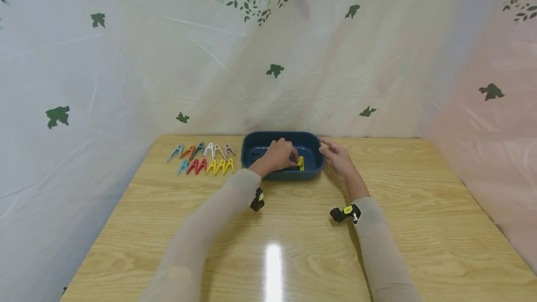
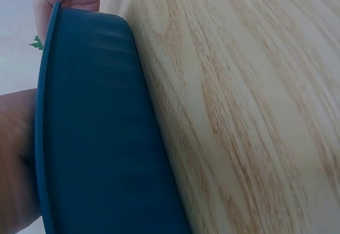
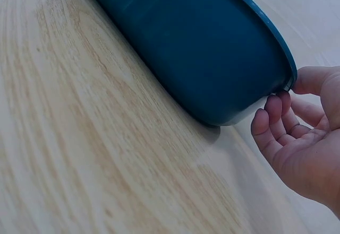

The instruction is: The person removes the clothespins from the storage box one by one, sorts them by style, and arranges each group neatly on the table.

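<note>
A dark blue plastic basin point(image 1: 312, 169) stands at the table's far side. My left hand point(image 1: 278, 156) reaches over its near wall, and the fingertips pinch at a yellow clothespin point(image 1: 301, 164) inside, towards the right end. In the left wrist view the basin wall hides those fingers. At the basin's right end, my right hand point(image 1: 339, 158) holds the rim between thumb and curled fingers point(image 3: 274, 109). Dark items point(image 1: 254, 156) lie in the basin's left part, partly covered by the left hand and forearm.
Left of the basin, clothespins lie in two rows: the back row has a white clothespin point(image 1: 208, 149) among others, the front row has red clothespins point(image 1: 197, 167) and yellow clothespins point(image 1: 220, 167). A patterned curtain point(image 1: 226, 92) hangs right behind the wooden table point(image 1: 302, 236).
</note>
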Tool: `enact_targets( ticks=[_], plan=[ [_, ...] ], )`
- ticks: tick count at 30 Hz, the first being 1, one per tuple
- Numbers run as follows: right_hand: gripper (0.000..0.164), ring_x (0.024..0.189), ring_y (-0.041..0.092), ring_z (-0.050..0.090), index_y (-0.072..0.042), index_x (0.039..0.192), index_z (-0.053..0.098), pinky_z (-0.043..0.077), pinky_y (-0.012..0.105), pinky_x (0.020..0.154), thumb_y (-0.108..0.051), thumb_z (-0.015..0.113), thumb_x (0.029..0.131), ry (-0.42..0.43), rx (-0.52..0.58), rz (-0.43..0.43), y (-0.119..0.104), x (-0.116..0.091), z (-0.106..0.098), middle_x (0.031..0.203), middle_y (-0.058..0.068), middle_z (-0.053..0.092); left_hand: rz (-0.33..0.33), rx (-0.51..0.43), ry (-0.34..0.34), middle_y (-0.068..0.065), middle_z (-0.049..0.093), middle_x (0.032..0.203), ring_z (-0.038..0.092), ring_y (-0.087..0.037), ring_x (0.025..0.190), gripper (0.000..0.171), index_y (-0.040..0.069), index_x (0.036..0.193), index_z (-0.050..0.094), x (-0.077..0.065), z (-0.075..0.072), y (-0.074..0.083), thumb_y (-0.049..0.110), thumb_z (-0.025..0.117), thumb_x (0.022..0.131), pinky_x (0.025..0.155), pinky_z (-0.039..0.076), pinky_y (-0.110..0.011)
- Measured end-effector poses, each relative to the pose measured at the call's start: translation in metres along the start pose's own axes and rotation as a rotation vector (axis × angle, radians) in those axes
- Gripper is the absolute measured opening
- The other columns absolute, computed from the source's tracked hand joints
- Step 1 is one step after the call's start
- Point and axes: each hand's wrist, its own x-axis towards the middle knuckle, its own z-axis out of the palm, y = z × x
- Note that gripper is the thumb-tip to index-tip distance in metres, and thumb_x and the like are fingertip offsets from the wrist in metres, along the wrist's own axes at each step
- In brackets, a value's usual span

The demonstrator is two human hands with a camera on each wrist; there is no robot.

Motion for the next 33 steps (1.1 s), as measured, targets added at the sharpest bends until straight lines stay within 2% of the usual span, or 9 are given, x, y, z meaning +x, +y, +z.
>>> enact_targets(
  ticks=[5,15,20,26,30,33],
  plan=[
    [0.051,0.063,0.002,0.043,-0.003,0.152,0.045,0.042,0.018,0.063,-0.012,0.058,0.103,-0.003,0.004,0.009,-0.002,-0.001,0.000,0.079,-0.012,0.055,-0.017,0.009,0.006,0.005,0.071,0.107,0.054,-0.018,0.095,0.014,0.028,0.097,0.080,0.002,0.001,0.002,0.039,0.077,0.090,0.085,0.044,-0.038],
    [0.050,0.067,0.001,0.047,-0.001,0.151,0.045,0.044,0.016,0.065,-0.011,0.057,0.104,-0.004,0.022,0.001,-0.003,-0.001,-0.001,0.082,-0.010,0.059,0.016,-0.018,0.047,0.003,0.069,0.103,0.056,-0.018,0.094,0.018,0.025,0.096,0.080,0.007,-0.003,0.011,0.041,0.080,0.087,0.085,0.045,-0.038],
    [0.050,0.078,0.002,0.058,-0.001,0.151,0.045,0.050,0.014,0.070,-0.011,0.056,0.104,-0.010,0.044,0.001,-0.001,0.000,-0.003,0.090,-0.007,0.065,0.032,-0.022,0.054,0.001,0.068,0.103,0.056,-0.019,0.095,0.022,0.023,0.098,0.080,0.014,-0.003,0.017,0.042,0.080,0.086,0.085,0.045,-0.038],
    [0.050,0.083,0.002,0.061,-0.002,0.152,0.045,0.053,0.015,0.072,-0.012,0.056,0.104,-0.009,0.049,0.006,-0.002,-0.001,-0.003,0.094,-0.005,0.066,-0.011,-0.030,-0.004,0.004,0.071,0.102,0.056,-0.019,0.098,0.020,0.022,0.093,0.079,0.024,-0.002,0.026,0.041,0.081,0.086,0.088,0.045,-0.040],
    [0.050,0.084,0.002,0.062,-0.001,0.151,0.045,0.053,0.015,0.073,-0.011,0.056,0.104,-0.009,0.051,0.001,-0.002,-0.002,-0.002,0.094,-0.006,0.066,-0.057,-0.026,-0.057,0.004,0.072,0.098,0.057,-0.021,0.099,0.022,0.020,0.087,0.077,0.026,-0.003,0.029,0.041,0.082,0.084,0.092,0.045,-0.043],
    [0.051,0.084,0.002,0.061,0.000,0.151,0.045,0.052,0.015,0.074,-0.011,0.057,0.103,-0.013,0.054,0.003,-0.002,-0.002,-0.001,0.094,-0.006,0.066,-0.085,-0.007,-0.065,0.004,0.072,0.098,0.058,-0.022,0.101,0.022,0.020,0.085,0.077,0.025,-0.001,0.027,0.042,0.082,0.085,0.095,0.045,-0.045]
  ],
)
